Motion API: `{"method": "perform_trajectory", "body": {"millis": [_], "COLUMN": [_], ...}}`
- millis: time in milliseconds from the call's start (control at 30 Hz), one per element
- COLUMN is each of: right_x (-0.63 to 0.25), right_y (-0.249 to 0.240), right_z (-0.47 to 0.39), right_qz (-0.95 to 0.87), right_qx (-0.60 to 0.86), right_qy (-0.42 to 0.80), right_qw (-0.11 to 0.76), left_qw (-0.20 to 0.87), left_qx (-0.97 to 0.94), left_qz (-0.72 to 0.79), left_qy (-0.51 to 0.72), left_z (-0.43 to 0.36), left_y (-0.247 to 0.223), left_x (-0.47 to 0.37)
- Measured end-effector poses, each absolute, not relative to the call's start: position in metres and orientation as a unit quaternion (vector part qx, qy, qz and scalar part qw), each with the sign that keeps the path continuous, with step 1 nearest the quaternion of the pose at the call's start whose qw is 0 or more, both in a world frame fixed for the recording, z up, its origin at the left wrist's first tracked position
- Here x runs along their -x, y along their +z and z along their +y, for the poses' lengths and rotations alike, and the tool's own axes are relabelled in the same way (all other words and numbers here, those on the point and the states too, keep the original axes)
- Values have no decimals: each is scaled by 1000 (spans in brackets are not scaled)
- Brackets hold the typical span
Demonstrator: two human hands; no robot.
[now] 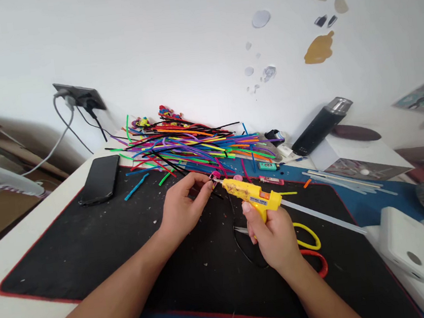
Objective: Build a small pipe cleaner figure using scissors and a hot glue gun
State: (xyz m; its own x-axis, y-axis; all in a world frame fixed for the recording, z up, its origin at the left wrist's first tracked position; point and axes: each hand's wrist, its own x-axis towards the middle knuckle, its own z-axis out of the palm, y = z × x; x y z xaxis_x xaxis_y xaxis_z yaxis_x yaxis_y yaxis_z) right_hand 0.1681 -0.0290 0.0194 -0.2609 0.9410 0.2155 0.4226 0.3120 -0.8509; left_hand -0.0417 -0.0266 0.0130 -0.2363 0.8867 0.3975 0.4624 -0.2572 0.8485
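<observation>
My right hand (pixel 272 231) is wrapped round the handle of a yellow hot glue gun (pixel 248 191). A long translucent glue stick (pixel 321 215) runs out of its back end. My left hand (pixel 186 198) pinches a small pink piece (pixel 214 175), perhaps of coiled pipe cleaner, and the gun's nozzle points at it, close to the fingertips. Most of that piece is hidden by my fingers. Scissors with yellow and red handles (pixel 315 257) lie partly under my right hand. A thin black cord (pixel 241 250) trails across the black mat (pixel 111 247).
Many coloured pipe cleaners (pixel 195 143) are heaped along the wall. A phone (pixel 100 179) lies at the left of the mat. At the right are a dark flask (pixel 321 126), spare glue sticks (pixel 352 181) and white devices (pixel 408 249). Plugs fill a wall socket (pixel 80 96).
</observation>
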Motion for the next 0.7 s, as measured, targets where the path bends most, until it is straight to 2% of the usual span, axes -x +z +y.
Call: {"method": "perform_trajectory", "body": {"millis": [700], "right_x": [-169], "right_y": [22], "right_z": [-29], "right_qz": [-728], "right_qx": [474], "right_qy": [324], "right_qw": [374], "left_qw": [201], "left_qx": [-585], "left_qz": [573], "left_qy": [538], "left_z": [-28], "left_y": [16], "left_x": [40]}}
